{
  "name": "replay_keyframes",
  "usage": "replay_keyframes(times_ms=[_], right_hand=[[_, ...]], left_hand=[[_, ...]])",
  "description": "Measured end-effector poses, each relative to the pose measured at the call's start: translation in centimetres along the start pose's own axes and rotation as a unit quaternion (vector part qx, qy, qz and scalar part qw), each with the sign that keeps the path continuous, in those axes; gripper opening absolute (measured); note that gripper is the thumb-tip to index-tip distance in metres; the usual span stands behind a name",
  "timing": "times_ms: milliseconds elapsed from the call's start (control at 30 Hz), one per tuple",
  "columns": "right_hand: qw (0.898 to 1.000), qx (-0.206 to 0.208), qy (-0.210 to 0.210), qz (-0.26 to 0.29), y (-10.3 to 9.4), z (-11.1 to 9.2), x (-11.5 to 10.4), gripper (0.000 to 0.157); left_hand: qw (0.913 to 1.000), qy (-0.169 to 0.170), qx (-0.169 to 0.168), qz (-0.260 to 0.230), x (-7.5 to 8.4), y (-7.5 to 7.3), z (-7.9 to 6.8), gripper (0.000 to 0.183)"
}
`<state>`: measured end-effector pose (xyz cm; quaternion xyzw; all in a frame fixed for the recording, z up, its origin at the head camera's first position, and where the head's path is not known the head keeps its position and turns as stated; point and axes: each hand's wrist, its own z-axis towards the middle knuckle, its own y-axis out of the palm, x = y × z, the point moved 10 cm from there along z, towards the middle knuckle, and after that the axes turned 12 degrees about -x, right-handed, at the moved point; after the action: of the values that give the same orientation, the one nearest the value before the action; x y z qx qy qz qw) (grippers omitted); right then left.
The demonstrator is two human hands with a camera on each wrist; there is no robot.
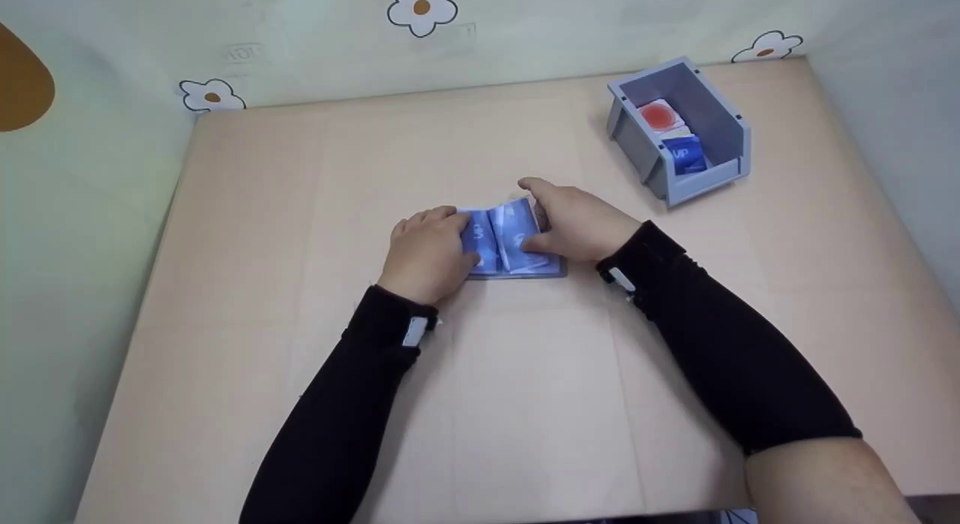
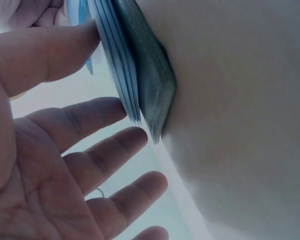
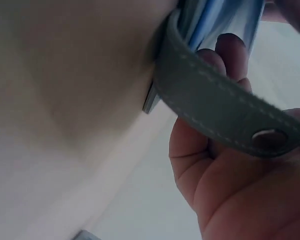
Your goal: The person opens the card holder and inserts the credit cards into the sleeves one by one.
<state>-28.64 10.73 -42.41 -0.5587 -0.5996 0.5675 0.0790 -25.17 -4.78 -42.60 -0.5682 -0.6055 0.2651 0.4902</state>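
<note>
On the table lies an open card holder point(image 1: 486, 242) with clear sleeves and blue cards in them. Its grey cover and stacked sleeves point(image 2: 116, 65) show edge-on in the left wrist view. My left hand point(image 1: 426, 255) grips the left side, thumb over the sleeves and index fingertip at their edge, the other fingers spread. My right hand point(image 1: 581, 222) pinches a raised sleeve with a blue card point(image 1: 517, 235) on the right side, thumb on its face and fingers behind. A stitched grey strap point(image 3: 210, 102) with a metal snap sticks out over the right palm.
At the back right stands a grey plastic bin point(image 1: 701, 182), holding a card with a red circle point(image 1: 659, 116) and a blue card point(image 1: 684, 155). A pale wall with flower drawings point(image 1: 422, 7) borders the table's point(image 1: 375, 149) far edge.
</note>
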Motion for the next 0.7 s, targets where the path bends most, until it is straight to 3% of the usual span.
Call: replay_keyframes(times_ms=[267,500,700], right_hand=[[0.998,0.031,-0.002,0.053,-0.9,-0.2,0.2,0.07],[0.996,0.05,-0.014,0.069,-1.1,-0.5,0.2,0.033],[0.995,0.066,-0.024,0.077,-1.3,-0.7,-0.1,0.032]], left_hand=[[1.0,-0.003,-0.004,0.004,-0.1,0.2,0.0,0.059],[1.0,0.006,-0.001,0.003,-0.1,0.2,-0.1,0.059],[1.0,0.005,-0.003,-0.005,-0.2,0.1,-0.1,0.061]])
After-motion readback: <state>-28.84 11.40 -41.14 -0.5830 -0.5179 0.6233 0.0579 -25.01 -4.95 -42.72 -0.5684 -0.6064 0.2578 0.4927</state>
